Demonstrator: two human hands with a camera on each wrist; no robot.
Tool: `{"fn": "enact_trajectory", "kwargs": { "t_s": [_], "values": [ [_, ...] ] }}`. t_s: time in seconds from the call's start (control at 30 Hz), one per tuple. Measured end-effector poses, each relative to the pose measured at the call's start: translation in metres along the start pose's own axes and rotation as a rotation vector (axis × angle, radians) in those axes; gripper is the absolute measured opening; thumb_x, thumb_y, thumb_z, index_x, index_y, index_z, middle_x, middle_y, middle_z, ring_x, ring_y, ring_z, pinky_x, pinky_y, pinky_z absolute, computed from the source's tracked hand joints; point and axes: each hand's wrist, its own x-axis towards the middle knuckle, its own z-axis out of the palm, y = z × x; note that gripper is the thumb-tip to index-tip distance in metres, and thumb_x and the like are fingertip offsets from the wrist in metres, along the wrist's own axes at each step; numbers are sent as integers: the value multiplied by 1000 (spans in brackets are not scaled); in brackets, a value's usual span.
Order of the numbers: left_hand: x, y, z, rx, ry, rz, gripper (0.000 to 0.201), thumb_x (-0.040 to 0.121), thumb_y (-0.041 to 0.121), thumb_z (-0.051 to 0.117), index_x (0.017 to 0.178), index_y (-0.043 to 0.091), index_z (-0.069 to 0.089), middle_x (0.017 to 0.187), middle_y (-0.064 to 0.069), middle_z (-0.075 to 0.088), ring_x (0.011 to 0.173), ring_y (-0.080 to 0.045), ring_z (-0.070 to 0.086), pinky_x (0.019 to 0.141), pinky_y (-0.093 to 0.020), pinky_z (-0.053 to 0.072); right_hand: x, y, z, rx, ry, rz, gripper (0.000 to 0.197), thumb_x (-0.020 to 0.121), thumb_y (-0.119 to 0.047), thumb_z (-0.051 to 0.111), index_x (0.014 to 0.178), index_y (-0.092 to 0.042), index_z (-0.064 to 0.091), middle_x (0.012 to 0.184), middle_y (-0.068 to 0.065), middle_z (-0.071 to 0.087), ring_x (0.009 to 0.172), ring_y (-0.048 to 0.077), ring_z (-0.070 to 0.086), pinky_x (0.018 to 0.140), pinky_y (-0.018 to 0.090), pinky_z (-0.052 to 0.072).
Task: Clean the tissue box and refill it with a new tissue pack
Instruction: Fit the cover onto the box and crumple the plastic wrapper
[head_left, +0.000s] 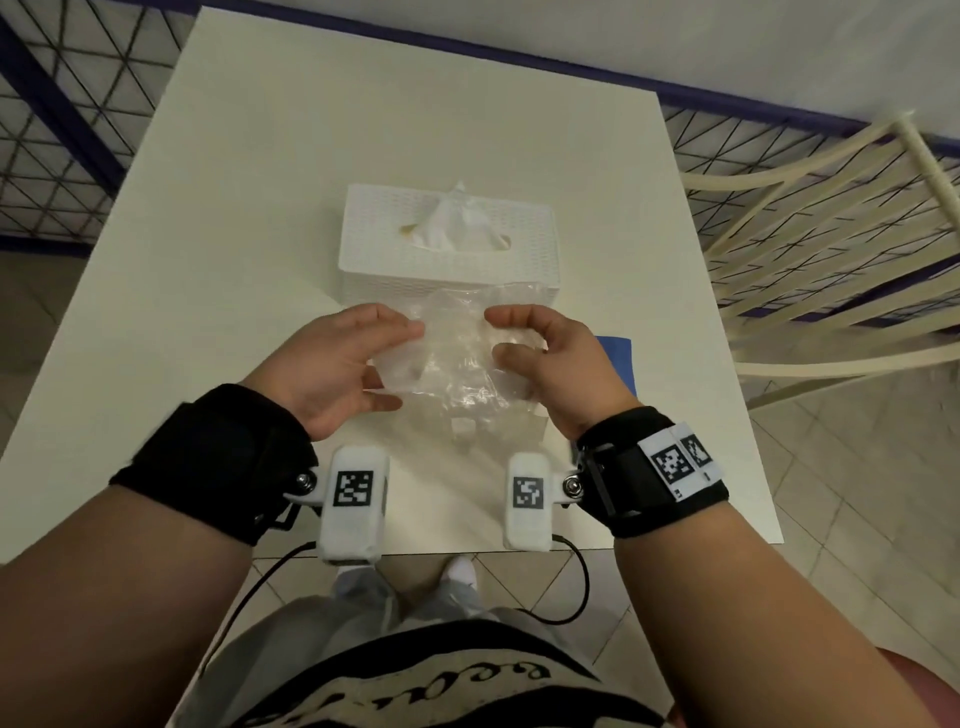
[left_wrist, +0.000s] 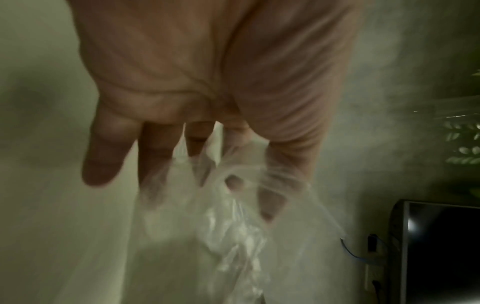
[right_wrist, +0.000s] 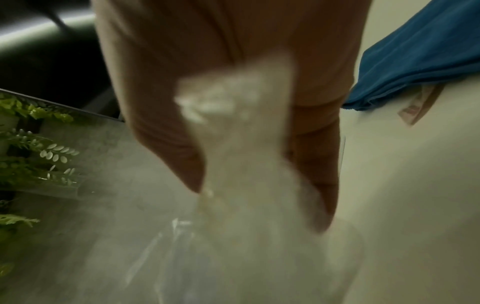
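Observation:
A white woven tissue box (head_left: 395, 254) stands mid-table with a white tissue (head_left: 451, 223) poking out of its top slot. Just in front of it, both hands hold up a crumpled clear plastic wrapper (head_left: 457, 369). My left hand (head_left: 402, 364) holds its left side between thumb and fingers. My right hand (head_left: 496, 335) pinches its right side with curled fingers. The left wrist view shows the wrapper (left_wrist: 233, 236) draped over my left hand's (left_wrist: 194, 195) fingers. In the right wrist view the bunched wrapper (right_wrist: 233, 144) sits between thumb and fingers of my right hand (right_wrist: 259, 203).
The white table (head_left: 249, 218) bears a blue cloth (head_left: 618, 358) at the right, partly under my right hand, also seen as the blue cloth (right_wrist: 415, 61). A cream chair (head_left: 810, 234) stands right of the table. A dark screen (left_wrist: 441, 246) and green plants (right_wrist: 39, 156) lie beyond.

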Motion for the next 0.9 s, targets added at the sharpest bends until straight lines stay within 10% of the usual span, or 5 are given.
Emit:
{"fn": "enact_trajectory", "kwargs": {
  "t_s": [0.13, 0.27, 0.43, 0.7, 0.9],
  "values": [
    [-2, -5, 0, 63, -38, 38, 56, 63, -3, 76, 111, 18, 56, 114, -1, 56, 70, -17, 67, 67, -30, 58, -5, 2, -11, 74, -95, -48, 49, 82, 4, 63, 122, -23, 60, 125, 0, 59, 63, 15, 54, 57, 20, 49],
    [-1, -5, 3, 71, 3, 126, 35, 76, -12, 65, 95, 17, 62, 116, -4, 57, 75, -14, 66, 65, -22, 54, -2, 9, -12, 258, -72, -74, 56, 78, 14, 62, 120, -22, 60, 131, 2, 55, 69, 19, 59, 65, 27, 54],
    [0, -7, 13, -24, 11, 126, 25, 82, -5, 61, 99, 12, 66, 105, -5, 64, 82, -14, 67, 81, -33, 55, 2, 17, -12, 462, 116, -12, 31, 79, 16, 63, 90, -12, 68, 80, -1, 70, 64, 12, 63, 60, 20, 54],
    [3, -15, 15, 71, 29, 173, 44, 79, -10, 65, 112, 18, 61, 129, -12, 54, 99, -19, 59, 78, -22, 55, -3, 27, -9, 445, 95, 64, 36, 82, 9, 62, 112, -11, 63, 88, 8, 64, 83, 28, 53, 82, 41, 44],
    [-22, -14, -19, 267, -63, 120, 63, 75, 15, 76, 123, 51, 54, 118, -2, 66, 107, -7, 64, 87, -22, 52, 2, 15, -27, 457, 144, 16, 38, 79, 7, 63, 110, -15, 65, 95, 17, 64, 86, 32, 53, 84, 45, 49]
  ]
}}
